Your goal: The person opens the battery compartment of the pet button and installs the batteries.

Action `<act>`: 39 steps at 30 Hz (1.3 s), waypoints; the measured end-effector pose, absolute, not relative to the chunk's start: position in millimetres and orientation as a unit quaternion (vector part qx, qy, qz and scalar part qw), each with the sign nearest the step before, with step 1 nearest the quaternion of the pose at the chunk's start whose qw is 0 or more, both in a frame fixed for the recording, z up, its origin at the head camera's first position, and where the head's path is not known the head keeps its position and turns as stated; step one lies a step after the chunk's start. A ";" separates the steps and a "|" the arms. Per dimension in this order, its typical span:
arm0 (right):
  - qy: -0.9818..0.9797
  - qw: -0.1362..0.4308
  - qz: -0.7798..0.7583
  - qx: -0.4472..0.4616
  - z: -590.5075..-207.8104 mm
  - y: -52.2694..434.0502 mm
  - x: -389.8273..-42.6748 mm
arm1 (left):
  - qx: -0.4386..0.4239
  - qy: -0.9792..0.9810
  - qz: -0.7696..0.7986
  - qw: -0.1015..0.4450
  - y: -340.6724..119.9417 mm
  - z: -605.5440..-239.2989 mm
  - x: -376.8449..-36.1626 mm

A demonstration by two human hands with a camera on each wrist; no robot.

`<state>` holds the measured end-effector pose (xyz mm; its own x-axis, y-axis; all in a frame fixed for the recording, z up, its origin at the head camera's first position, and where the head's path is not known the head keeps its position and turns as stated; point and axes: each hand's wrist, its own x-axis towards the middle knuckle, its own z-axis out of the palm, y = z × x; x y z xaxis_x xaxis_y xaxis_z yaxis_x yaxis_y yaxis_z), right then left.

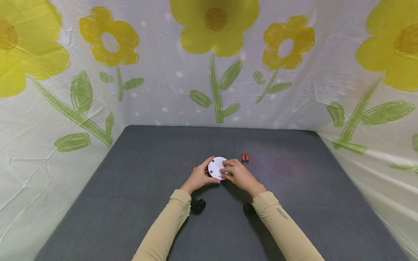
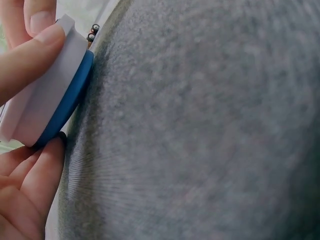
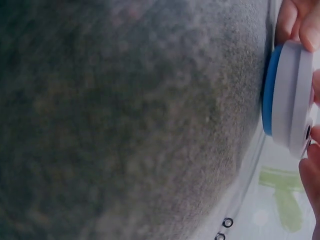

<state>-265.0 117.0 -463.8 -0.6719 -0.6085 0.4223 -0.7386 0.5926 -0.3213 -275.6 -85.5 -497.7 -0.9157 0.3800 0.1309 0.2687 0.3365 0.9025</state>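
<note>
A round white device (image 1: 217,167) with a blue lower rim (image 2: 67,102) lies on the grey table (image 1: 130,188), its white underside up. My left hand (image 1: 199,177) grips its left edge between thumb and fingers (image 2: 25,65). My right hand (image 1: 238,173) holds the right side, fingers curled over the top. The right wrist view has the device (image 3: 290,97) edge-on with fingertips (image 3: 292,17) on it. Two small red-orange batteries (image 1: 245,158) lie side by side just right of the hands, also seen end-on in the right wrist view as batteries (image 3: 223,229).
A floral cloth backdrop (image 1: 209,65) with yellow flowers walls in the table at the back and both sides. Black wrist-camera mounts (image 1: 197,204) sit under both beige sleeves near the table's front.
</note>
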 end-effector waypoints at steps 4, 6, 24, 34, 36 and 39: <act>-0.876 0.155 0.209 0.406 -465.2 117.1 -266.3 | 0.199 0.814 0.542 0.059 -85.0 -494.2 -275.0; -0.873 0.165 0.189 0.418 -465.2 116.2 -267.4 | 0.200 0.813 0.543 0.066 -84.9 -488.9 -272.1; -0.830 0.212 0.073 0.511 -463.8 111.9 -277.6 | 0.181 0.834 0.518 0.061 -80.7 -488.3 -278.5; -0.832 0.195 0.109 0.508 -458.2 112.7 -279.7 | 0.175 0.834 0.518 0.076 -81.7 -486.7 -283.1; -0.832 0.192 0.123 0.505 -458.0 113.6 -279.7 | 0.175 0.830 0.524 0.077 -81.9 -486.8 -283.1; -0.833 0.188 0.139 0.501 -458.2 114.7 -278.4 | 0.173 0.822 0.536 0.083 -82.0 -487.7 -282.5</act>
<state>-278.4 114.7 -458.2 -0.4273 -0.7824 0.4530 -0.8872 0.4594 -0.0433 -282.5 -82.0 -487.7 -0.9263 0.3737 0.0488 0.1952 0.3651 0.9102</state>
